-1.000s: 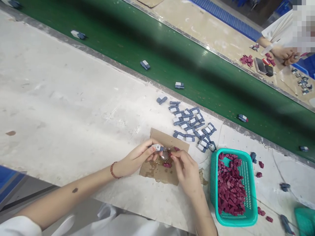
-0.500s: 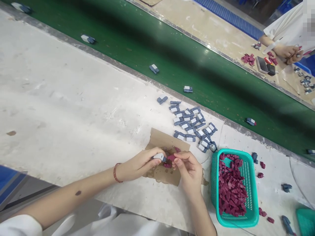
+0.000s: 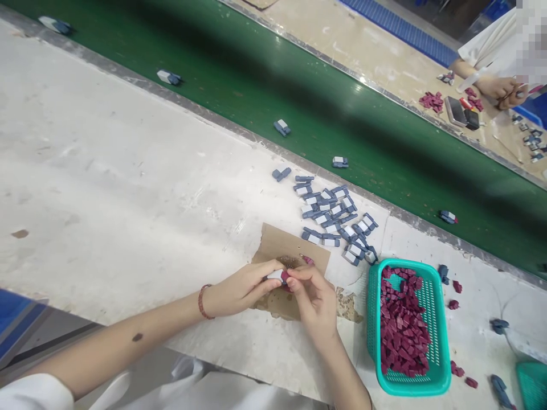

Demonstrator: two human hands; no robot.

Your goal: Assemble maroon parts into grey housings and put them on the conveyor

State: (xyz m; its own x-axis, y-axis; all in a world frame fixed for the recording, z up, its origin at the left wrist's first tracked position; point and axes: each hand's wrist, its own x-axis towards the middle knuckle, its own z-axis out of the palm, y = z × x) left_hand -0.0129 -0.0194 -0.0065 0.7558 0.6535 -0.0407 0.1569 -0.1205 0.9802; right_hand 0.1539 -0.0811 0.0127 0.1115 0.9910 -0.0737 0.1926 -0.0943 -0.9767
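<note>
– Holding what?
– Clamps grey-white piece (image 3: pixel 275 275) in left hand (image 3: pixel 241 289), over cardboard (image 3: pixel 277 241); pinches red piece (image 3: pixel 285 277) at its end in right hand (image 3: pixel 315 299).
– Room near edges?
– Wide on bench (image 3: pixel 128 188) leftward, up to green belt (image 3: pixel 239 68); tighter rightward, near basket (image 3: pixel 445 341).

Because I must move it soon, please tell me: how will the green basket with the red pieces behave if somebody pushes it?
The green basket looks like stiff moulded plastic, so it should probably keep its shape. Its wide, low form suggests sliding rather than tipping. The red pieces lie loose, so they may shift inside.
</note>
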